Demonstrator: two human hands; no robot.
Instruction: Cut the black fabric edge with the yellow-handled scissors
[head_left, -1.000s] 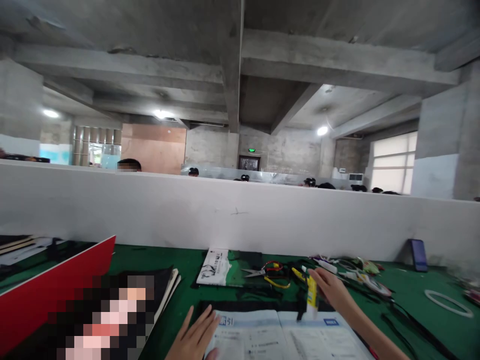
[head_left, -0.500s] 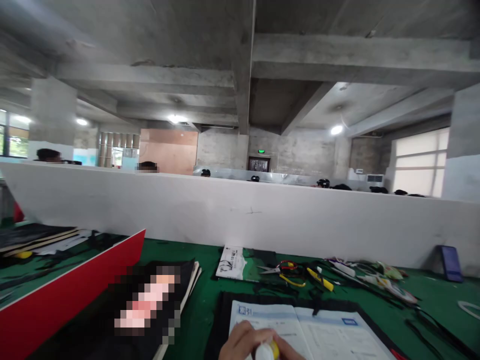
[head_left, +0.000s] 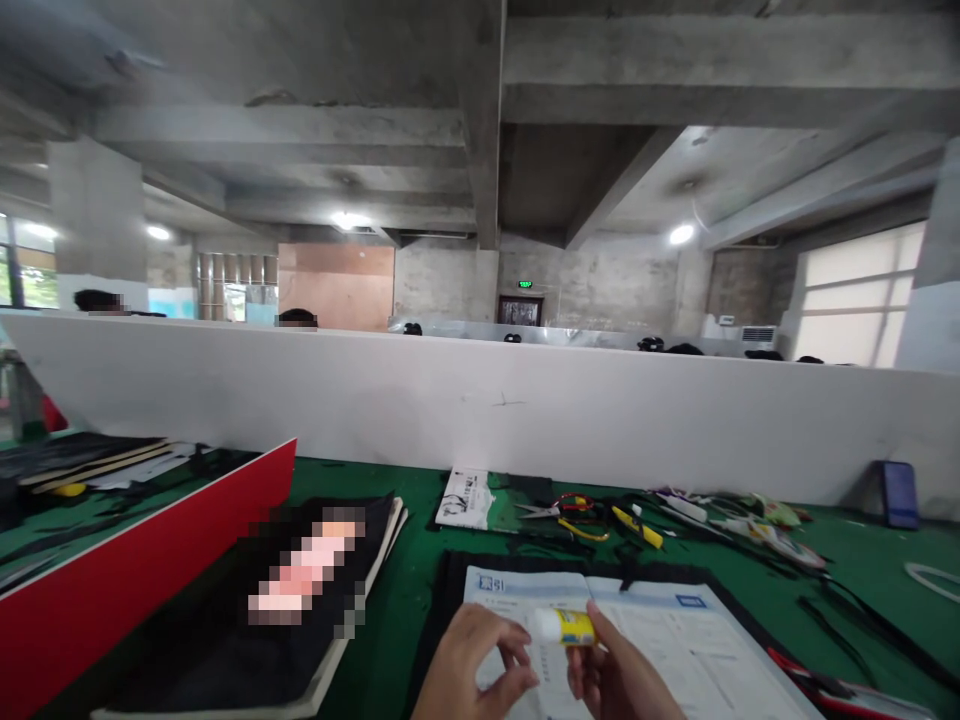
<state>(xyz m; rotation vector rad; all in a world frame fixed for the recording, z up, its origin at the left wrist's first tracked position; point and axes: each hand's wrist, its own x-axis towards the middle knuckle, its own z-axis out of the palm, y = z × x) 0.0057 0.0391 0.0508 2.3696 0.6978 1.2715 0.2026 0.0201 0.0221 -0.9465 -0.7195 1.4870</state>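
A glue stick (head_left: 571,628) with a yellow label and a white end lies sideways above the open book. My right hand (head_left: 619,665) grips its yellow end between thumb and fingers. Just left of the white end is my left hand (head_left: 480,655), its thumb and forefinger curved but apart, with nothing between them. Under both hands the open book (head_left: 694,645) shows printed white pages with blue headings, and its black cover sticks out around them. The lower parts of both hands run out of the frame.
Behind the book lie scissors (head_left: 544,511), a yellow cutter knife (head_left: 637,527) and a green-and-white booklet (head_left: 465,500). A red divider (head_left: 187,540) and a black-covered book (head_left: 225,660) are at left. A white partition (head_left: 375,400) crosses the back; a phone (head_left: 898,495) leans there.
The glue stick has come up and turned sideways, so its yellow label shows. My left hand has moved off it, while my right hand keeps hold. The view has tilted slightly down.
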